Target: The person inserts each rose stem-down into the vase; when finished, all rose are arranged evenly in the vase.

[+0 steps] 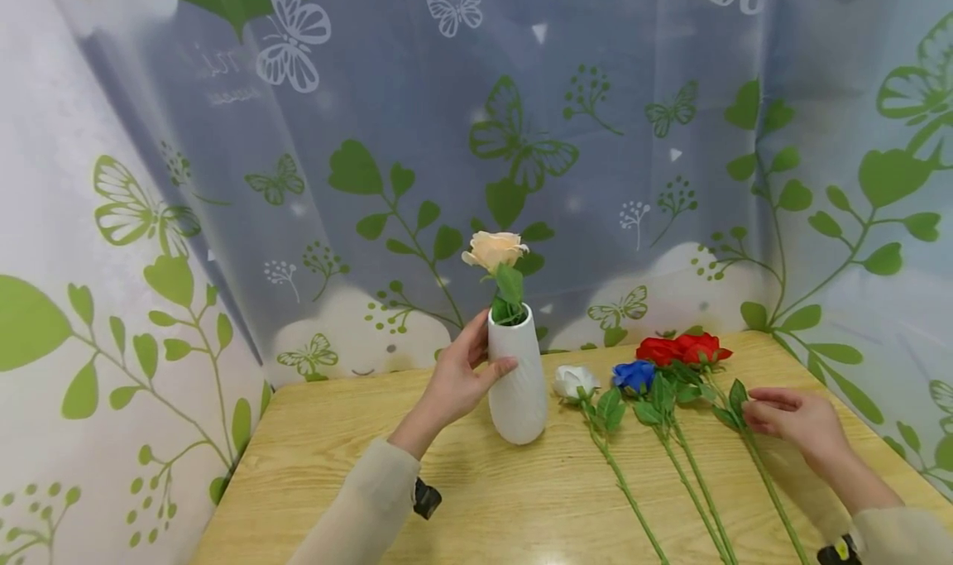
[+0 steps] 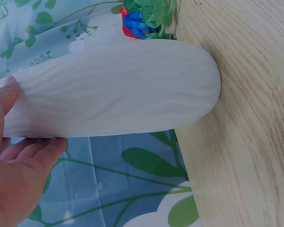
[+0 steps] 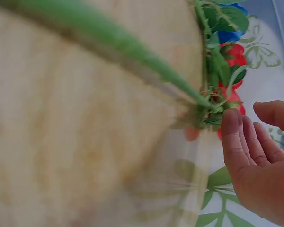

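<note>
My left hand (image 1: 463,372) holds a white ribbed vase (image 1: 517,387) near its top, thumb on the front and fingers round the far side. A cream rose (image 1: 495,252) with green leaves stands in the vase. In the left wrist view the vase (image 2: 118,90) fills the middle, its rounded base by the wooden table. My right hand (image 1: 797,424) is beside the leaves of the rightmost red rose (image 1: 703,348). The right wrist view has this hand (image 3: 258,161) with fingers extended and thumb apart, nothing held; whether a fingertip touches the leaves I cannot tell.
A white rose (image 1: 576,381), a blue rose (image 1: 634,375) and another red rose (image 1: 658,351) lie right of the vase, their long green stems running toward the front. All lie on a light wooden table (image 1: 298,466). A patterned curtain (image 1: 417,135) stands behind the table.
</note>
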Demonstrator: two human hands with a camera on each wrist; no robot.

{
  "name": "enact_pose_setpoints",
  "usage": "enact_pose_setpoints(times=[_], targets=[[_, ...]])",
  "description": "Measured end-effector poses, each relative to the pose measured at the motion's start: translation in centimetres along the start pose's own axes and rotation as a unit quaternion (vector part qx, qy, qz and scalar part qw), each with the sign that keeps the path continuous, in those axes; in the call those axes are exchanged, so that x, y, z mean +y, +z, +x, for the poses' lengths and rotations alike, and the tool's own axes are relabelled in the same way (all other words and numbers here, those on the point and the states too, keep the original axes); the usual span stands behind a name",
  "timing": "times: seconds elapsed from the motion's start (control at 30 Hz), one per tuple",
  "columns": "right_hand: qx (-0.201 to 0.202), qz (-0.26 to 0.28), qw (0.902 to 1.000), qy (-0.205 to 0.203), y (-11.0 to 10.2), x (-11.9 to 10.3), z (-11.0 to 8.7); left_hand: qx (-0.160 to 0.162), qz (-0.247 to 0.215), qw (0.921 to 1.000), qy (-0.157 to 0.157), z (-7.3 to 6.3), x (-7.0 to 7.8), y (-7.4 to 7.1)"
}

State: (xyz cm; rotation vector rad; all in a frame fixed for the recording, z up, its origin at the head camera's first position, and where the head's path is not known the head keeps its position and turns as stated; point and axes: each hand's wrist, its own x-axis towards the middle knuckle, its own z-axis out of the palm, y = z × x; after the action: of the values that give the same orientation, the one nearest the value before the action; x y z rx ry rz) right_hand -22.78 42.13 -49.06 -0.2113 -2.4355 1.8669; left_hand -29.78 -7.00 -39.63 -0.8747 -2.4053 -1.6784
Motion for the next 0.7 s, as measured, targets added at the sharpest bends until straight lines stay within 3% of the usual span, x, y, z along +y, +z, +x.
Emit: enact_pose_setpoints(times=[0.3,0.7], targets=[[-0.006,-0.031,0.9995,0.01,0.0,1.2,-0.1,0.006,-0.008,0.9999,0.004,-0.1,-0.2,0.1],[-0.012,-0.105,0.994,0.029,-0.1,1.2,0.0,0.005,-0.005,1.0,-0.001,0.0,-0.1,0.1]])
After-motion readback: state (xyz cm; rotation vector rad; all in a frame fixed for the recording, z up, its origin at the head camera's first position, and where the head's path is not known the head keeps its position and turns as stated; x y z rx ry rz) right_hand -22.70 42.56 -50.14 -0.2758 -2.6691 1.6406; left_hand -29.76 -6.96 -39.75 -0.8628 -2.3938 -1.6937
